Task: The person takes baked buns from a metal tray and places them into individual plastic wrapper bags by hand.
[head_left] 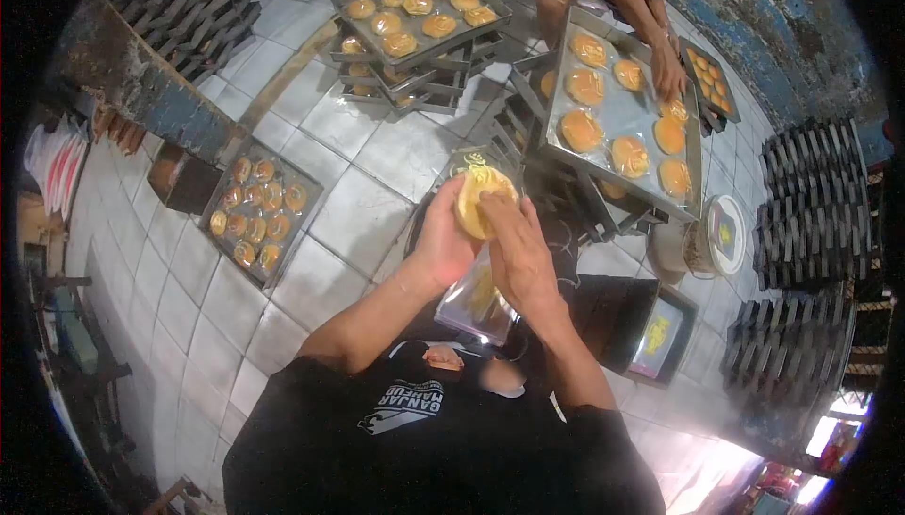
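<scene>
A round, pale yellow bun (474, 216) is held up in front of my chest. My left hand (441, 237) is closed around its left side. On the right, my right hand (518, 260) grips the same bun, its fingers bent over the face and partly hiding it. Just beyond the bun is a dark container with yellow shreds or cream (483, 175), mostly covered by my hands. Beneath my wrists lies a stack of clear plastic wrappers (474, 307).
A tray of wrapped buns (617, 95) tops a rack at right, where a co-worker's hand (667, 72) reaches in. Stacked trays (467, 41) stand ahead; another bun tray (300, 223) lies left on the tiles. At right are a white-lidded bucket (726, 235) and an open box (660, 331).
</scene>
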`<action>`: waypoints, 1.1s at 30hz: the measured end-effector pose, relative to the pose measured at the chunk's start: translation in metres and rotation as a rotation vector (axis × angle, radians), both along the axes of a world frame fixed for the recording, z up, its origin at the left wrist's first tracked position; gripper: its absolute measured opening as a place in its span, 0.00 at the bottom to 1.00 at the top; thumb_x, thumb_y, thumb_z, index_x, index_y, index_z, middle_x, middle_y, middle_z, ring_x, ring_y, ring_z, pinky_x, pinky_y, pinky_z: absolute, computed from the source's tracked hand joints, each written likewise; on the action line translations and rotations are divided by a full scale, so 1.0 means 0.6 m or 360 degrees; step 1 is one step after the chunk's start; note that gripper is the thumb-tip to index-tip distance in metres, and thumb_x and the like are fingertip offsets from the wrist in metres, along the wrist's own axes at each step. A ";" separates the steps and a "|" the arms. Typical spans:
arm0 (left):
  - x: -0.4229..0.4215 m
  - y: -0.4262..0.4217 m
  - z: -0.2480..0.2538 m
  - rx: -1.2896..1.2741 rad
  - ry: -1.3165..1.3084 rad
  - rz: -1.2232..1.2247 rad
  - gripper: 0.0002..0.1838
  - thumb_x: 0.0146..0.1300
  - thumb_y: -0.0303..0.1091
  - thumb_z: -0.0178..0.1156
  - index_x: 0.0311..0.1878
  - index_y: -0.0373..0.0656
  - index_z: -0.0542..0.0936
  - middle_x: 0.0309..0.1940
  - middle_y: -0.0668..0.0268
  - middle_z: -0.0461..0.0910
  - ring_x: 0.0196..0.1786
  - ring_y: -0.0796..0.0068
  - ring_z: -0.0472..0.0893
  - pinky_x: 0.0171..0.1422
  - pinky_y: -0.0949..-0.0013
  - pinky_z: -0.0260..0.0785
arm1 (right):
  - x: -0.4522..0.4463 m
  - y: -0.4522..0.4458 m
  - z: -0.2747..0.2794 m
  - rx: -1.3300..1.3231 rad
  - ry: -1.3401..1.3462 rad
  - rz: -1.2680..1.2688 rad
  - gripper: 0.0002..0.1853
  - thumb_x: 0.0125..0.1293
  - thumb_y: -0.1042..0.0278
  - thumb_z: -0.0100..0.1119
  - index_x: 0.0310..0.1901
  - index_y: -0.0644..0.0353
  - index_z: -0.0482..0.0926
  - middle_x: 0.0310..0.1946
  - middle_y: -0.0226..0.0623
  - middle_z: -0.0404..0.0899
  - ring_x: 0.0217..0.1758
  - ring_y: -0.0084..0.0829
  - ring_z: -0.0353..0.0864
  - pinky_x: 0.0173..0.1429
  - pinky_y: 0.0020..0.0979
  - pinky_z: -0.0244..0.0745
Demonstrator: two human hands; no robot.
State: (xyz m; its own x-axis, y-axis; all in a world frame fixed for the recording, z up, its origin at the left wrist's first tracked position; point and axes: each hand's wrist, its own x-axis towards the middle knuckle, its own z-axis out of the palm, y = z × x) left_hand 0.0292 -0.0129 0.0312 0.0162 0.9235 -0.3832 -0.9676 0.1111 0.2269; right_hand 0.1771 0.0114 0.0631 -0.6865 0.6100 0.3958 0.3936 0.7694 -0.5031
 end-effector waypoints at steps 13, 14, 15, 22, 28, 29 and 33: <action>0.029 0.021 -0.049 0.0047 0.0117 0.0186 0.21 0.78 0.45 0.52 0.64 0.43 0.78 0.59 0.61 0.84 0.62 0.65 0.83 0.70 0.58 0.73 | -0.003 0.061 -0.035 0.0133 -0.0025 0.0061 0.29 0.63 0.84 0.60 0.68 0.63 0.72 0.63 0.51 0.79 0.71 0.48 0.78 0.81 0.60 0.60; 0.040 0.016 -0.036 0.0004 0.0189 0.0220 0.20 0.77 0.44 0.53 0.65 0.44 0.77 0.59 0.64 0.84 0.62 0.66 0.82 0.69 0.59 0.73 | 0.000 0.066 -0.032 0.0136 -0.0025 0.0076 0.29 0.63 0.84 0.60 0.68 0.63 0.72 0.63 0.51 0.79 0.71 0.48 0.78 0.81 0.60 0.60; 0.036 0.017 -0.026 0.0037 0.0149 0.0262 0.19 0.78 0.44 0.54 0.64 0.45 0.78 0.59 0.65 0.83 0.62 0.67 0.82 0.70 0.60 0.72 | 0.001 0.066 -0.017 0.0166 -0.0020 0.0023 0.30 0.64 0.84 0.61 0.69 0.63 0.72 0.63 0.51 0.79 0.70 0.48 0.78 0.81 0.60 0.60; 0.047 0.000 0.044 -0.0074 0.0309 0.0254 0.27 0.81 0.55 0.45 0.69 0.46 0.75 0.64 0.64 0.80 0.67 0.66 0.79 0.73 0.55 0.69 | 0.003 0.033 -0.006 0.0189 0.0104 -0.0064 0.31 0.63 0.82 0.66 0.68 0.62 0.70 0.60 0.49 0.80 0.68 0.50 0.79 0.80 0.60 0.61; -0.001 0.031 -0.010 0.0341 -0.0166 0.0246 0.25 0.80 0.55 0.48 0.66 0.47 0.76 0.62 0.64 0.81 0.64 0.64 0.80 0.71 0.54 0.70 | -0.002 0.032 0.014 -0.0488 0.0437 -0.0089 0.34 0.62 0.83 0.69 0.70 0.61 0.68 0.58 0.47 0.83 0.60 0.47 0.85 0.68 0.41 0.79; 0.017 0.040 -0.033 0.0294 -0.0053 0.0276 0.24 0.80 0.55 0.49 0.65 0.47 0.77 0.61 0.64 0.82 0.64 0.64 0.80 0.70 0.55 0.71 | -0.003 0.045 0.005 -0.0482 0.0428 -0.0076 0.34 0.62 0.83 0.69 0.70 0.61 0.68 0.58 0.47 0.83 0.60 0.47 0.85 0.68 0.41 0.79; 0.035 0.055 -0.024 0.0125 0.0052 0.0340 0.23 0.79 0.56 0.50 0.61 0.47 0.78 0.56 0.64 0.83 0.61 0.64 0.82 0.67 0.53 0.74 | -0.002 0.085 0.000 -0.0174 0.0164 -0.0105 0.33 0.62 0.82 0.69 0.69 0.60 0.71 0.57 0.45 0.84 0.59 0.48 0.85 0.65 0.43 0.80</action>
State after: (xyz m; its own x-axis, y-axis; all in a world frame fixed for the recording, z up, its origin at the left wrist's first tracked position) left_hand 0.0504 0.0201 0.0169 -0.1944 0.9316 -0.3072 -0.9592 -0.1150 0.2584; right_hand 0.1760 0.0622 0.0634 -0.6027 0.6958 0.3907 0.3838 0.6820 -0.6226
